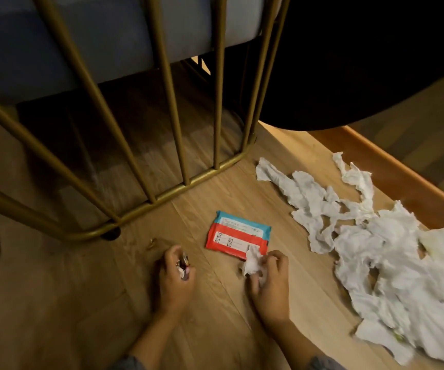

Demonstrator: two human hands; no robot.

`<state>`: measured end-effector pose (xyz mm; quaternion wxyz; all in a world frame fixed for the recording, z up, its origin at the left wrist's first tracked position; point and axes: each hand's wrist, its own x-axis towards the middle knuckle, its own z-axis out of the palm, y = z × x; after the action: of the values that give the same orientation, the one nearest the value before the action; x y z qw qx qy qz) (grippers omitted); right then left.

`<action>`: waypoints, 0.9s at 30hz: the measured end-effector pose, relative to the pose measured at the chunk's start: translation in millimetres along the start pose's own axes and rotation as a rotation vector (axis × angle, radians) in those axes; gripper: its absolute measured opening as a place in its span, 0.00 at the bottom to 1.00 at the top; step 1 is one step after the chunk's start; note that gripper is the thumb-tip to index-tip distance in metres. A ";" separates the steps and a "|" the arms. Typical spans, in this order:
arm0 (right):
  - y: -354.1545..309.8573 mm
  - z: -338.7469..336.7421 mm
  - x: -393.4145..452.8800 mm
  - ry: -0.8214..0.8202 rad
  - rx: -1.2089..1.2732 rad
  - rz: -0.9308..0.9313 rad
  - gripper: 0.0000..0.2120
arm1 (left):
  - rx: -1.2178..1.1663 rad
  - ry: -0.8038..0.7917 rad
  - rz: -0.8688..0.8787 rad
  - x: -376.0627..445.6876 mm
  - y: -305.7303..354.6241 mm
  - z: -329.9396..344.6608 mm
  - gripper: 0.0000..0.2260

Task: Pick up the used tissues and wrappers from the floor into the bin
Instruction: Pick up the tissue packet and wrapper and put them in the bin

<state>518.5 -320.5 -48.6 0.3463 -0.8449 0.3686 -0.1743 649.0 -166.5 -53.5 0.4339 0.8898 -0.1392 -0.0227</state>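
White crumpled tissue (253, 260) is pinched in the curled fingers (267, 259) of the person's right hand (270, 284), right over the near corner of a red and teal wipes pack (238, 235) lying flat on the wood floor (82, 303), while the left hand (175, 279) has its fingers wrapped round a small bundle of shiny wrappers (183, 264). A big heap of loose tissues (375, 241) sprawls along the floor's right side near an orange-brown ledge (391, 166), and a gold wire frame (162, 188) stands behind the pack with a grey sofa (103, 36) beyond it. No bin in view, so can't tell where it is.
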 end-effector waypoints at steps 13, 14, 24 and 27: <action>-25.4 -31.5 79.9 -0.025 -0.020 0.006 0.12 | -0.043 -0.058 0.193 26.4 61.4 46.8 0.16; -29.3 -24.7 88.9 -0.096 -0.127 -0.056 0.15 | 0.048 -0.089 0.192 24.2 48.2 46.9 0.16; 17.3 -10.4 32.7 -0.269 -0.472 -0.282 0.44 | 0.136 -0.115 0.228 -2.3 10.5 33.7 0.09; 24.2 -32.8 12.6 -0.259 -0.416 -0.153 0.41 | 0.035 -0.174 0.203 -4.1 25.9 41.4 0.11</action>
<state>496.7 -356.6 -42.5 0.1949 -0.9386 0.2843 -0.0108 632.5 -212.3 -59.4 0.4045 0.8734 -0.2659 -0.0536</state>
